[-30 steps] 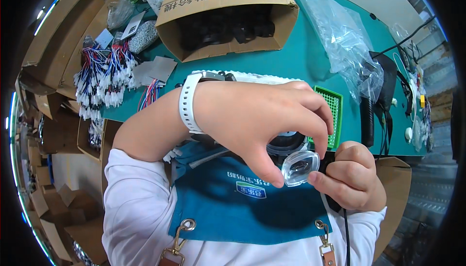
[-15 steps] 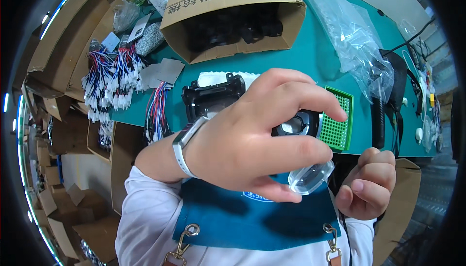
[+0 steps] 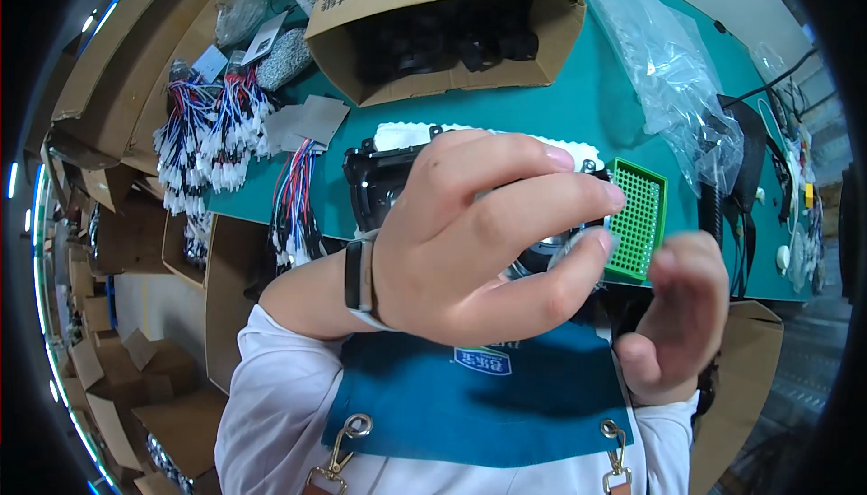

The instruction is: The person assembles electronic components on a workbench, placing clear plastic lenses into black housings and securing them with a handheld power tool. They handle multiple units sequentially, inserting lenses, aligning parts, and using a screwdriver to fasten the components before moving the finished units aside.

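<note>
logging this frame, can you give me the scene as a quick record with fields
left hand: raised over the bench, a small clear part pinched at its fingertips
right hand: loosely curled, apart from the clear part, holding nothing visible
under the hands: black frame on a white pad
right of it: green grid tray
behind: open cardboard box, clear plastic bag
left: wire bundles
surface: green mat

green worktop (image 3: 578, 107) (cardboard shelving (image 3: 117, 88) alongside)

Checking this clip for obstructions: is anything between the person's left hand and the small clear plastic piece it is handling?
Nothing visible is. The left hand already pinches the small clear plastic piece at its fingertips, above the black plastic housing on the green table. The right hand is close beside the piece, not blocking it.
</note>
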Tool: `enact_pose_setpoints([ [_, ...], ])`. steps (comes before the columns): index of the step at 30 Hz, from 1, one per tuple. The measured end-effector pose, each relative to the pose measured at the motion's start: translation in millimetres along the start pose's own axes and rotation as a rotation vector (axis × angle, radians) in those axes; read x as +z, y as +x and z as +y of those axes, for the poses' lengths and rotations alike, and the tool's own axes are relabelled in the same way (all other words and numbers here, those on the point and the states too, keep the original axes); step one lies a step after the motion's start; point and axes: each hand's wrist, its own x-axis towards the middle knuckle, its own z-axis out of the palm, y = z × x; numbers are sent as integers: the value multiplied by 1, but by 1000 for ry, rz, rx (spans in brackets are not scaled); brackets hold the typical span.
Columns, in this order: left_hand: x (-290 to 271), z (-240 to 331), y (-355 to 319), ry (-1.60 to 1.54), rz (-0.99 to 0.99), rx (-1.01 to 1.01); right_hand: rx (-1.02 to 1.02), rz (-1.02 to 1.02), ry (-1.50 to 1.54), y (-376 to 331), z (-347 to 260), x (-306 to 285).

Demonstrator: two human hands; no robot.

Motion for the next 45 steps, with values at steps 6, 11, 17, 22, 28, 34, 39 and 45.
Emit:
enact_pose_setpoints([
  [6,-1,2,-33,181,148,-108,-43,-244,-256,35,-5,29],
  [11,-34,-6,-63,181,-30,-309,135,67,-528,62,48,-21],
  [17,-44,-13,-97,-44,18,-489,448,-287,-854,66,179,-101],
  [22,-40,-17,-101,-7,-111,-554,151,-316,-910,84,197,-68],
  [28,-39,-19,-106,180,-197,-705,485,-488,-1109,103,227,-74],
  [34,-29,-13,-116,409,-27,-493,27,-142,-674,90,57,21],
  [39,-17,-14,-106,406,69,-444,-204,-491,-254,84,18,100],
  [45,-17,-18,-117,448,154,-484,-210,-551,-279,85,16,133],
])
